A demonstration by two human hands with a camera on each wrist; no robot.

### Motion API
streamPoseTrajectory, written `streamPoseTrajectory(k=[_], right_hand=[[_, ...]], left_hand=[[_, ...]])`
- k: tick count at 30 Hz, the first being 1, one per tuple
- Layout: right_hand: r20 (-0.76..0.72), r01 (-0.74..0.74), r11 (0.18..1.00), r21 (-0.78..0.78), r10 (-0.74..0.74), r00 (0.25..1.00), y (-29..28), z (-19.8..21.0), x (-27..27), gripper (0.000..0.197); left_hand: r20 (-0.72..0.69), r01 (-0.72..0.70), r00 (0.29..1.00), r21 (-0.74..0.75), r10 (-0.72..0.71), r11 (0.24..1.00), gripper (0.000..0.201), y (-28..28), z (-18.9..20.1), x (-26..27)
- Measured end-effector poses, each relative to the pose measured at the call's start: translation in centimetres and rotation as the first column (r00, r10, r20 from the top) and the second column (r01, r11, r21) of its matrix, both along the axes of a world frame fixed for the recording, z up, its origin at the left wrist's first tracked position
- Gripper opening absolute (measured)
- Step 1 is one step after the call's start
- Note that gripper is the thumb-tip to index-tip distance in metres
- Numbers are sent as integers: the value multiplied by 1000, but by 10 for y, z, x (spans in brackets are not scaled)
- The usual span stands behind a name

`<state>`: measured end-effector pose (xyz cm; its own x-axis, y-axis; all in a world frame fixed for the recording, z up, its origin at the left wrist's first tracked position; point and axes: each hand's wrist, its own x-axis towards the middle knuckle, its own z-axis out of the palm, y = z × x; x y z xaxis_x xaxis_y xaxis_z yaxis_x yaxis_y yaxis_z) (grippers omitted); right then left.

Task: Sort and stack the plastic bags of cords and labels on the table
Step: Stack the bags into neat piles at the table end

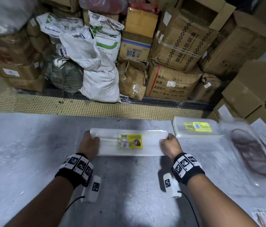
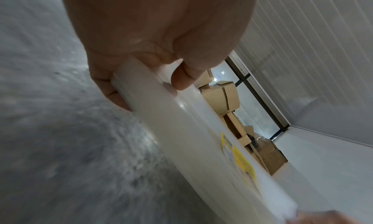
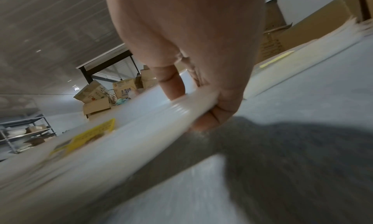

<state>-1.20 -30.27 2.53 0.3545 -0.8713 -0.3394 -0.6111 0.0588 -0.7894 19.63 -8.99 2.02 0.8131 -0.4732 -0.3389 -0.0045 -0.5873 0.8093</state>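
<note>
Above table [image 1: 31, 145], both hands grip bag stack [image 1: 129, 142] ends.

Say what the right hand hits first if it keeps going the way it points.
The right hand, gripping one end of the bag bundle, points away from the person. Straight ahead lies the stacked pile of bags with yellow labels, probably its near left corner; depth is unclear, so it might just pass beside it.

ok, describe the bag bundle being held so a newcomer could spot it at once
On the grey table, look at its middle, just before the yellow tiled strip. The long white bag bundle lies crosswise, gripped at its ends by the left hand and right hand. Unlike the stack to its right, hands hold it.
</note>
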Motion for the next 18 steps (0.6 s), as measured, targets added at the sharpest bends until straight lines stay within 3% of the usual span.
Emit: streamPoseTrajectory(k=[3, 10, 14, 18], right_hand=[[-54, -61, 996, -62, 58, 997, -30, 2, 20, 28], [-233, -169, 982, -80, 147, 961, -79, -2, 52, 11], [-287, -161, 984, -82, 131, 949, -87, -6, 58, 38], [-302, -152, 985, -81, 121, 946, -89, -12, 59, 34]], left_hand=[[10, -13, 1000, -2, 13, 1000, 40, -27, 6, 18], [40, -37, 999, 85, 34, 996, 43, -82, -3, 44], [78, -27, 997, 144, 16, 989, 43, -96, -17, 53], [146, -20, 989, 223, -13, 975, 43, -97, -26, 59]])
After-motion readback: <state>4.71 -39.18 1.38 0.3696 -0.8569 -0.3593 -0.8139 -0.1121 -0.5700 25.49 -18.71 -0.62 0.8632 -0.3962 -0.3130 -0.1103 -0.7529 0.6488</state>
